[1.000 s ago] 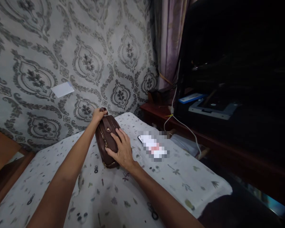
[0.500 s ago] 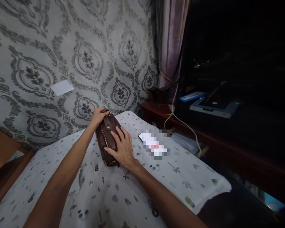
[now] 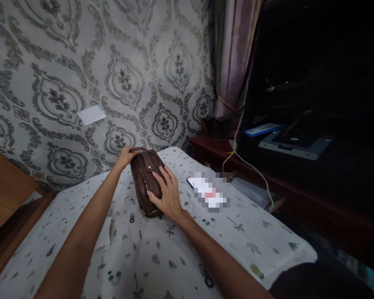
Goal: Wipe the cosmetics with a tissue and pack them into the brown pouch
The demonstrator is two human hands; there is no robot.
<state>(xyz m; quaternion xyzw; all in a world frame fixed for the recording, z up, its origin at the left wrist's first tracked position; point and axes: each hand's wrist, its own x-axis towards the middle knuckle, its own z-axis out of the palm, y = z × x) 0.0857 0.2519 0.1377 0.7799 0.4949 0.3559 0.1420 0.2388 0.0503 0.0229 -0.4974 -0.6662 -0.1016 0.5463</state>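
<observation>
A dark brown leather handbag (image 3: 143, 182) with gold-toned zips and a small clasped tab lies on a white patterned bedsheet (image 3: 149, 257). My left hand (image 3: 125, 158) is closed at the bag's far end, fingers and thumb on its handle strap (image 3: 137, 149). Across the right side of the bag rests my right hand (image 3: 169, 193), fingers spread and thumb apart, pressing on the leather. The contents of the bag are hidden. To the right of my right hand lies a phone (image 3: 207, 192), its screen blurred out.
Behind the bed stands a grey patterned wall (image 3: 118, 83) with a white card (image 3: 91, 114) on it. At right, a white cable (image 3: 251, 164) hangs past a dark red wooden cabinet (image 3: 205, 145). A wooden panel (image 3: 11, 187) borders the left side.
The view has shifted slightly, so everything sits further right. My left hand has moved a little outward at the bag's far end, and the handle strap shows more. My right hand stays on the bag.
</observation>
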